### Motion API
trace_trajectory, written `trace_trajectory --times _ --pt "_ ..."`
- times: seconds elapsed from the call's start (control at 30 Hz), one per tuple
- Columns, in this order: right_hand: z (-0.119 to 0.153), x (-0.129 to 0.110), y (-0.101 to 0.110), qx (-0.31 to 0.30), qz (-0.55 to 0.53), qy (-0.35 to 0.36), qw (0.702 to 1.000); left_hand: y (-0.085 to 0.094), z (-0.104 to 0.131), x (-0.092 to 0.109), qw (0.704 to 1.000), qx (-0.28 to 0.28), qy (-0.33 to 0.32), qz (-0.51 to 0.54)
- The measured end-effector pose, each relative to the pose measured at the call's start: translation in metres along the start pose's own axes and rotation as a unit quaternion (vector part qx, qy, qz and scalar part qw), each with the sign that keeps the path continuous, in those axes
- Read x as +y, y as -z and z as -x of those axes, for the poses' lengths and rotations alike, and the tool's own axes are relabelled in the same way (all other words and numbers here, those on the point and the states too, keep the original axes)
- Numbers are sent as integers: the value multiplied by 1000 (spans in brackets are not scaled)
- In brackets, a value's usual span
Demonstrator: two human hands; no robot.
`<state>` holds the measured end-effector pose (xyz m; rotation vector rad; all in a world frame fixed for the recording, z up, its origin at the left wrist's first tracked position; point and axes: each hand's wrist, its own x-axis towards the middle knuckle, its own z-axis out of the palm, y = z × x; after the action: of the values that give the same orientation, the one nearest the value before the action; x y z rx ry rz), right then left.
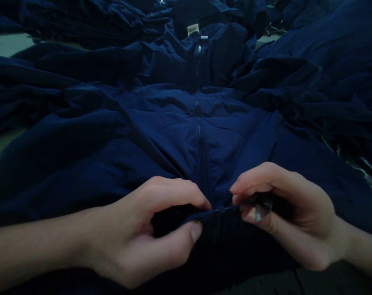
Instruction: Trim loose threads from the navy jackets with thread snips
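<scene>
Here, left hand pinches creased navy jacket; right hand holds small shiny object.

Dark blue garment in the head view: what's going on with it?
The person's left hand pinches the lower edge of the dark blue garment beside its front zip. The right hand holds a small, dark, partly shiny object close to that edge; it is too dim to say what it is. The garment lies spread out, zip up the middle, pale label at the far end.
</scene>
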<state>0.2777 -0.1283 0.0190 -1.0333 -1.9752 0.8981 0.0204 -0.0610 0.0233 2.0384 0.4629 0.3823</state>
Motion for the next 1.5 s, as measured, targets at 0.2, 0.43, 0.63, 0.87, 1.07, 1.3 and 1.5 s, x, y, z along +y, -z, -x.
trace_trajectory --times 0.2,0.43,0.63,0.87,1.07,1.3,1.5 --pt "-9 -2 0 -11 -24 -48 999 8 -6 -2 994 -28 -30 97" --pt "-9 0 -3 -13 -50 -79 996 13 -2 2 983 -28 4 183" --pt "-8 0 -4 46 -42 -30 998 16 -4 1 984 -46 -3 173" --pt "7 -4 0 33 44 26 998 16 -7 3 991 -93 -20 98" --pt "-2 -5 -2 -20 187 125 974 16 -8 4 991 -122 -38 27" --pt "0 -6 -6 -9 257 168 952 11 -7 1 992 -107 -63 -5" --pt "1 -6 -9 15 282 168 945 8 -2 -1 992 -97 -84 -19"
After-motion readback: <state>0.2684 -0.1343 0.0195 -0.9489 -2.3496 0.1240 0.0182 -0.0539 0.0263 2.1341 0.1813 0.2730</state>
